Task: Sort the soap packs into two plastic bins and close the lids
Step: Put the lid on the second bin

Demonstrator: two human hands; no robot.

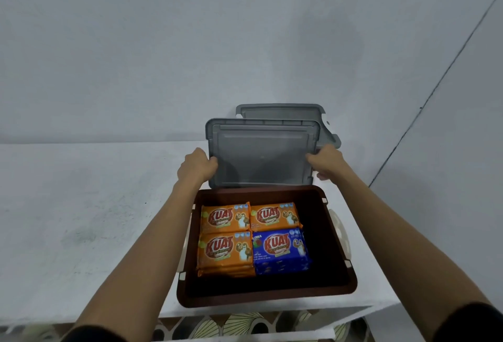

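Head view, single frame

1. Brown bin (268, 298): open-topped, set on the white surface (81, 219) close to its front right corner. A white latch handle (341, 228) is seen on the bin's right side.

2. Soap packs: all are held inside the brown bin, laid flat in a two-by-two block against the left wall and well apart from the right wall. Three are orange. The far-left orange pack (224, 217) and the far-right orange pack (275, 216) are placed side by side. The near-left orange pack (226, 253) is seen on top of a stack of like packs. The blue pack (281, 250) is placed at near right, touching the orange packs beside and behind it. "KUAT" is printed on all four.

3. Grey lid (262, 156): held steeply tilted just beyond the bin's far rim, its broad face turned toward the camera. Whether its lower edge touches the rim cannot be told.

4. Left hand (198, 164): the fingers are closed round the lid's left edge, the thumb laid on the near face.

5. Right hand (324, 160): the fingers are closed round the lid's right edge in the same way.

6. Second grey lid (280, 111): partly hidden behind the first, offset up and to the right, with a white latch piece (326, 121) at its right corner. What lies beneath it is hidden.

7. Surroundings: a pale wall (245, 42) is seen behind the surface, and a leaf-patterned floor (231, 322) below its front edge
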